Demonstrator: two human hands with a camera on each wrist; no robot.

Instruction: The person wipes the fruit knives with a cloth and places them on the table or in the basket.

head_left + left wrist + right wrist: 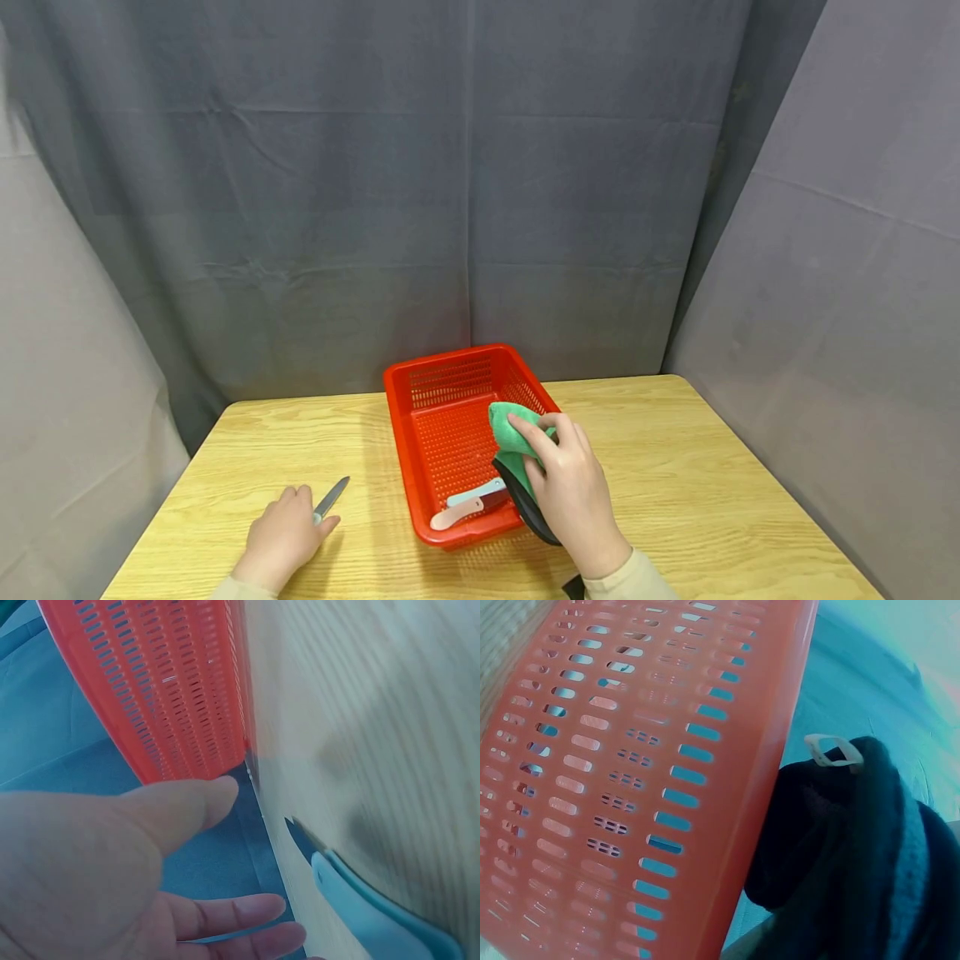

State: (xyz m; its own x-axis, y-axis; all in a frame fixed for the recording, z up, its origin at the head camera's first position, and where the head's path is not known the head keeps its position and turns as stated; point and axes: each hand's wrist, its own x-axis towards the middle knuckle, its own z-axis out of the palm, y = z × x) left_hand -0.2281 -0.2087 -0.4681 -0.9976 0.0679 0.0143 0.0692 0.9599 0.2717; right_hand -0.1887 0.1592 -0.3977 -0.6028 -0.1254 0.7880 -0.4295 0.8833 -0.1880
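Left sleeve [243, 590]: pale cream-beige, plain, only the cuff end showing, nearer the left edge of the table [712, 483]. Right sleeve [636, 577]: same pale cream-beige, longer stretch visible, nearer the right edge. Small angular black piece [573, 587] beside right cuff; cannot tell whether worn. Left hand [283, 533] and right hand [573, 492] bare. Left thumb and fingertips rounded; faint joint creases.

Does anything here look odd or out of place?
The bare-bladed knife, perhaps: it is outside the basket, with its blade showing close to the left hand, which seems an awkward spot for a sharp edge. I see nothing spilled.
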